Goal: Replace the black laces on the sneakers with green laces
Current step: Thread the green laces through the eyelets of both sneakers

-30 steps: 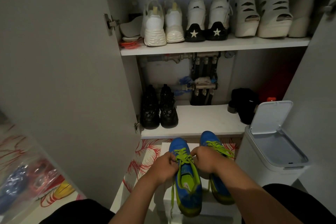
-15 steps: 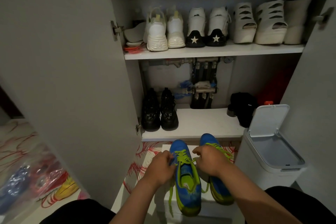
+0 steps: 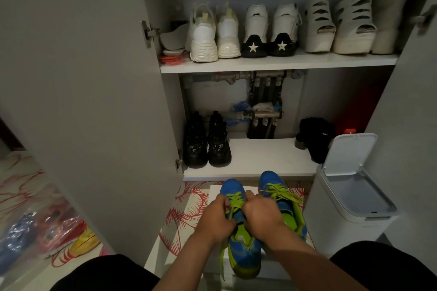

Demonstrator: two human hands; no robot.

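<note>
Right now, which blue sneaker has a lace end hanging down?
The left blue sneaker, the nearer one: one end of its green lace hangs down its side. On the right blue sneaker, the other lace lies bunched on top.

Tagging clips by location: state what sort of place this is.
Likely a home entryway, at an open shoe cabinet: its shelves hold white sneakers and black shoes, pipes run along its back wall, and a white lidded bin stands beside.
</note>
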